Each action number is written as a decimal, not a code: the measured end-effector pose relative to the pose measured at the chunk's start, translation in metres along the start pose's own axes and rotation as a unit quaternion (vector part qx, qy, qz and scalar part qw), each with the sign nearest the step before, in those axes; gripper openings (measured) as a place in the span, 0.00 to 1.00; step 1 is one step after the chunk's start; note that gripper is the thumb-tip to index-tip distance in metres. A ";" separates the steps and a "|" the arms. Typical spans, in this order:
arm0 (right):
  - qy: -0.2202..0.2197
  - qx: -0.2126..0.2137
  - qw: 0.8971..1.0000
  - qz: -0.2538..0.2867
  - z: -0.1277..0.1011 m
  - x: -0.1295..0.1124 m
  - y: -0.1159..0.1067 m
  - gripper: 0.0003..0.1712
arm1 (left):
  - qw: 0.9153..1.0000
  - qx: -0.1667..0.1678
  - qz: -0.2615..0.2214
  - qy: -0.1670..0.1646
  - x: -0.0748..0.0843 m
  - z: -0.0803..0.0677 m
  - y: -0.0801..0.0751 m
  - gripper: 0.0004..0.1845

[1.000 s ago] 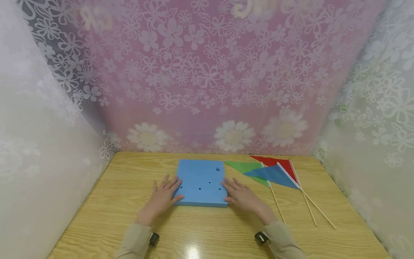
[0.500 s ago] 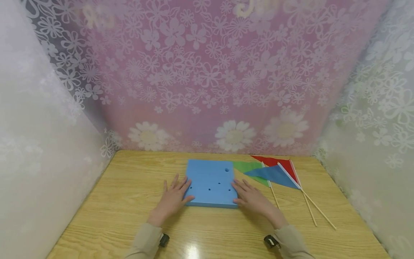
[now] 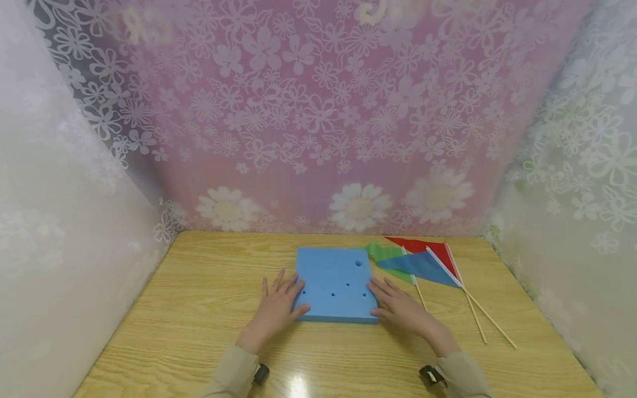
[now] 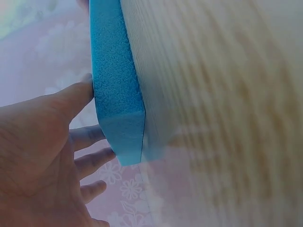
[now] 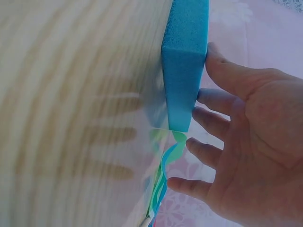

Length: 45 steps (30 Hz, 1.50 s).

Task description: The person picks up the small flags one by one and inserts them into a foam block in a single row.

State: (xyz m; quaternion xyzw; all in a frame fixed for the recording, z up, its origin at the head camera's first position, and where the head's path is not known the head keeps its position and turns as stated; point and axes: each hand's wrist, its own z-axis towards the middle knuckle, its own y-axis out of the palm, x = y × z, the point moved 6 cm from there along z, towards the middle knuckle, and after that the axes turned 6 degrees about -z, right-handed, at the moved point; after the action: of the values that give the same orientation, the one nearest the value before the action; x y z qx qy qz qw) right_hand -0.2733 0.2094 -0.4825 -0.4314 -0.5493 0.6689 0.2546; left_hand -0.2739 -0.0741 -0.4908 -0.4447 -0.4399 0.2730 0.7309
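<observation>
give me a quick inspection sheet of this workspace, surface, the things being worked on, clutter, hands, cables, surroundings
Surface: wooden table, light grain, a glare spot near the front edge.
Job's things: blue foam block lying flat, several small holes and one larger hole in its top.
Clutter: three flags on sticks beside the block, green flag, red flag, blue flag; the green one's tip is crumpled against the block.
Hands: left hand flat against the block's left side; right hand flat against its right side, fingers straight.
Cables: nothing seen.
Surroundings: floral lace curtain behind and to both sides.
</observation>
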 end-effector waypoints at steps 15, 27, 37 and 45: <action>-0.008 -0.003 1.000 0.008 -0.004 0.004 0.000 0.41 | 1.000 -0.017 -0.007 0.015 0.001 0.010 -0.005 0.36; -0.014 -0.008 1.000 -0.008 -0.007 0.004 0.001 0.41 | 0.997 -0.071 -0.034 0.016 0.002 0.008 0.000 0.39; -0.009 -0.006 1.000 0.022 -0.010 0.002 -0.006 0.41 | 0.996 -0.074 -0.047 0.008 0.007 0.007 -0.005 0.38; 0.040 0.073 0.995 0.055 -0.014 0.026 -0.020 0.33 | 0.996 -0.073 -0.049 0.012 0.007 0.007 -0.005 0.39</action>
State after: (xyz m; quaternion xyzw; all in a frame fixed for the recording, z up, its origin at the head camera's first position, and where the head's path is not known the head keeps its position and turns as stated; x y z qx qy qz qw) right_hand -0.2769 0.2434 -0.4714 -0.4673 -0.4636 0.7027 0.2701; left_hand -0.2763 -0.0679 -0.4824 -0.4781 -0.4715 0.1984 0.7140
